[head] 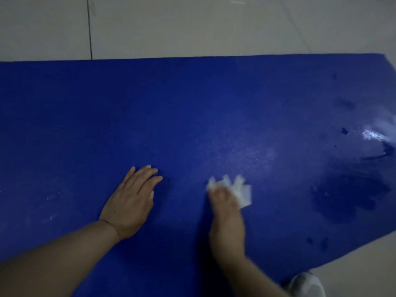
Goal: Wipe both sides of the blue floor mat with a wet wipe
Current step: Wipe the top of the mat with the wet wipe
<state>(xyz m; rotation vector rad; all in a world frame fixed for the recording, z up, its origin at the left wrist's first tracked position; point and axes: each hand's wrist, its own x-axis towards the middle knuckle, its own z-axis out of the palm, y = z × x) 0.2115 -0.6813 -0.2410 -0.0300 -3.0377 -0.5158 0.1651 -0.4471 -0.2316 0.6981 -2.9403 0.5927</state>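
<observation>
Nearest, at 5 o'clock on the frame's lower edge, a pale grey-white shoe toe [305, 285] sits on the tiled floor [192, 26], just beside the near edge of the blue floor mat [192, 108]. Both bare forearms enter from the bottom, the left from 7 o'clock, the right from 5 o'clock. Left hand [130, 202] lies palm-down on the mat, fingers straight and close together, pointing toward 1 o'clock, holding nothing. Right hand [227, 213] is motion-blurred; its fingers are bunched on a white wet wipe [237, 188], whose crumpled corners stick out past the fingertips toward 12 and 2 o'clock (exact finger placement cannot be made out through the blur). Wipe is against the mat surface, right of the left hand and apart from it. Mat lies flat on the floor and fills the middle band of the view. At 3 o'clock its surface is glossy, with a bright reflection [372, 133] and darker blotches [347, 202] below it. Faint whitish scuffs show at 9 o'clock. Beyond the far edge, beige tiles with a dark grout line [89, 26] at 11 o'clock.
</observation>
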